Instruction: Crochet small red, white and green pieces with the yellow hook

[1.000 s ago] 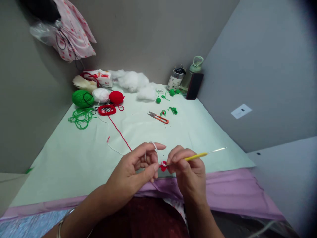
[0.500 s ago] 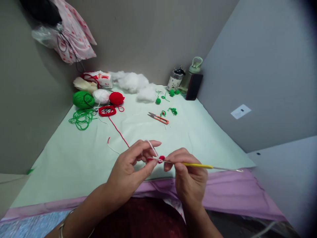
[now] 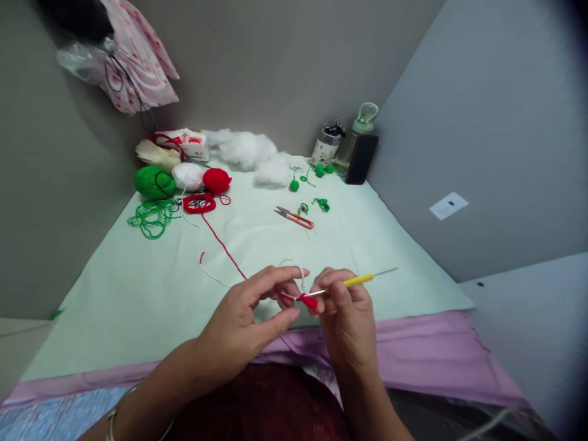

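My right hand [image 3: 346, 312] grips a crochet hook with a yellow handle [image 3: 358, 280], its metal shaft slanting down left into a small red crochet piece [image 3: 309, 301]. That piece sits against the right fingertips. My left hand [image 3: 255, 306] is just left of it, thumb apart from the index finger. A white yarn strand [image 3: 301, 272] loops over the left index fingertip and runs down to the piece. Red yarn [image 3: 225, 248] crosses the table into the curled left fingers, which hold the strands; their exact grip is partly hidden.
Green [image 3: 154, 182], white [image 3: 188, 176] and red yarn balls [image 3: 217, 180] lie back left. Orange thread snips [image 3: 296, 218] rest mid-table near small green crochet pieces [image 3: 321, 204]. White stuffing [image 3: 250, 153], a bottle [image 3: 362, 125] and a phone [image 3: 362, 159] stand along the back.
The hook's outer end has swung up and left. The left thumb has come off the red piece, which now rests by the right fingertips. The white loop has shifted right.
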Tool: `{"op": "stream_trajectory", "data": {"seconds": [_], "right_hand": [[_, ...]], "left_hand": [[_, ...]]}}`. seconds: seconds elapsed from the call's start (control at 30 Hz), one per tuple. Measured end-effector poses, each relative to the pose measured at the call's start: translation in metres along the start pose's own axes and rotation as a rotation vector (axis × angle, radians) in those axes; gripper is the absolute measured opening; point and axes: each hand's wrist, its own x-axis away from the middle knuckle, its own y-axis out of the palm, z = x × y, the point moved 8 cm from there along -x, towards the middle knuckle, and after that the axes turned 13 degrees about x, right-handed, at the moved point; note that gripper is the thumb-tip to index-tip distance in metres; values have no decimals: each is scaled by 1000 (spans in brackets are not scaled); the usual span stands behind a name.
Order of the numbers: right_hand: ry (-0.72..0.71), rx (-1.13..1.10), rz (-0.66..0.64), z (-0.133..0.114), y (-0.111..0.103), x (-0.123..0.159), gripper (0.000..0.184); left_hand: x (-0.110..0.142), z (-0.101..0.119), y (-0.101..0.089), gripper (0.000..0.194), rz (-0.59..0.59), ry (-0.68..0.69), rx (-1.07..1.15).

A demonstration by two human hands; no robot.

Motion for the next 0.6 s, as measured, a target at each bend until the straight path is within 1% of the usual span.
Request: {"op": "stream_trajectory", "data": {"seconds": [0.13,0.3,0.43,0.53,0.6], "right_hand": [[-12,39,5,-2,-2,0,27],[0,42,-72,-1,1,0,25],[-62,53,-133,-4,4,2,19],[-105,79,-184,-4,8,4,16],[-129,101,-196,-5,9,6,15]], "left_hand": [[0,-1,-4,36,6,-3,-20],[-1,4,-7,29,-22,8,-8],[-2,-3,-7,25,-3,-49,85],[-1,-12,-5,26,13,-114,183],[-1,-18,-3,28,25,-154,236]]}}
